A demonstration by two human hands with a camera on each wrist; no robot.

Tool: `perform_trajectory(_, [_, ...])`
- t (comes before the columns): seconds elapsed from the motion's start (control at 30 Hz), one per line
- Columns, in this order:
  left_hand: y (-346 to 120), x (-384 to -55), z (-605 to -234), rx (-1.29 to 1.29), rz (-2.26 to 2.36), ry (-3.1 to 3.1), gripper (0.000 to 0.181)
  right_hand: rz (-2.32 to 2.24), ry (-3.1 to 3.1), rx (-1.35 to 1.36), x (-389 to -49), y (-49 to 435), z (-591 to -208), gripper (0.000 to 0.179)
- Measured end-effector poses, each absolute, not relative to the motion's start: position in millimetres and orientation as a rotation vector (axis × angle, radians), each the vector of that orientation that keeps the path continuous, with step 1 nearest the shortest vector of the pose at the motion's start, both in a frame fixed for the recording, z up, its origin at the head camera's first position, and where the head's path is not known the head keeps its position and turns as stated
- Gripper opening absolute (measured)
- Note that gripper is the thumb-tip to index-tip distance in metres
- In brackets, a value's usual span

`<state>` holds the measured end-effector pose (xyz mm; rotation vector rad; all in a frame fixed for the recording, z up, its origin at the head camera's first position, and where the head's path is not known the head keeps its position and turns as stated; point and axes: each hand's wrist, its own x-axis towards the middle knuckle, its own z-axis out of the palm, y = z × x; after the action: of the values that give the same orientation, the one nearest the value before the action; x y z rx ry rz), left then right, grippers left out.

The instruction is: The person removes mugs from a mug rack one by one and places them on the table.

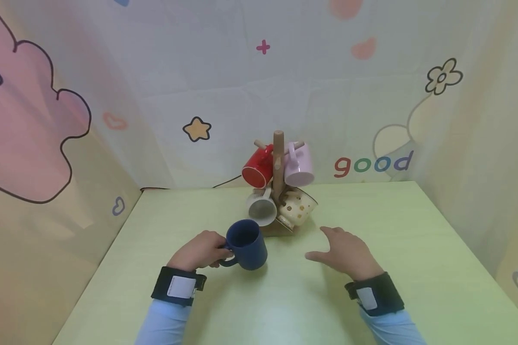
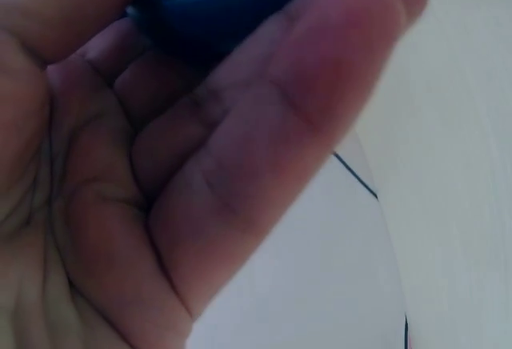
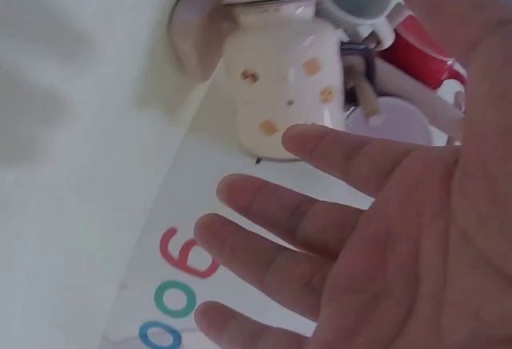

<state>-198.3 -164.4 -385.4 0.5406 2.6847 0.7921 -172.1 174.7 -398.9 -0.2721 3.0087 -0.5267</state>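
Left hand (image 1: 200, 251): fingers curled in narrow, pinching the handle of the blue mug (image 1: 251, 247); mug body sits just right of those fingertips, mouth up, slightly tilted. Can't tell if its base touches the table (image 1: 280, 297). Left wrist view shows only a dark blue bit of mug between thumb and fingers

Right hand (image 1: 347, 251): fingers wide, thumb well apart from the rest, palm side toward the blue mug, which is off the thumb tip with a gap between. Right wrist view has the fingers nearly straight and spread

Past both sets of fingertips, between the hands: wooden rack (image 1: 278, 179) with four cups. Spotted cup (image 1: 300, 207) low, nearest the right fingers, apart from them, lying tilted. White mug (image 1: 261, 208) low, just beyond the blue mug, mouth toward the camera. Red mug (image 1: 255, 168) higher up, left of the post, farther from the left fingers; pink mug (image 1: 300, 167) higher up, right of the post, farther from the right fingers

Behind the rack, beyond all fingers: printed cloth (image 1: 224, 72) with star, flower, "good"
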Motion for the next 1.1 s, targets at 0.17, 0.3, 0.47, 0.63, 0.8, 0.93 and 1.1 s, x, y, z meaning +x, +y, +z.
perform_trajectory(0.17, [-181, -197, -383, 0.401, 0.796, 2.734, 0.011, -0.379, 3.083, -0.222, -172, 185, -402, 0.083])
perform_trajectory(0.3, [-196, -199, -382, 0.318, 0.799, 2.775, 0.014, -0.333, 3.078, -0.181, -173, 190, -404, 0.083])
perform_trajectory(0.47, [-215, -205, -383, 0.228, 0.775, 2.826, 0.017, -0.334, 3.064, -0.165, -173, 194, -406, 0.082])
perform_trajectory(0.63, [-230, -211, -383, 0.118, 0.743, 2.880, 0.019, -0.336, 3.047, -0.154, -173, 198, -408, 0.082])
perform_trajectory(0.8, [-242, -218, -385, 0.016, 0.740, 2.928, 0.023, -0.354, 3.040, -0.155, -174, 201, -411, 0.082])
perform_trajectory(0.93, [-250, -224, -388, -0.065, 0.744, 2.980, 0.024, -0.373, 3.034, -0.146, -174, 202, -412, 0.081])
perform_trajectory(1.1, [-261, -231, -395, -0.167, 0.742, 3.038, 0.025, -0.393, 3.021, -0.137, -174, 204, -413, 0.080])
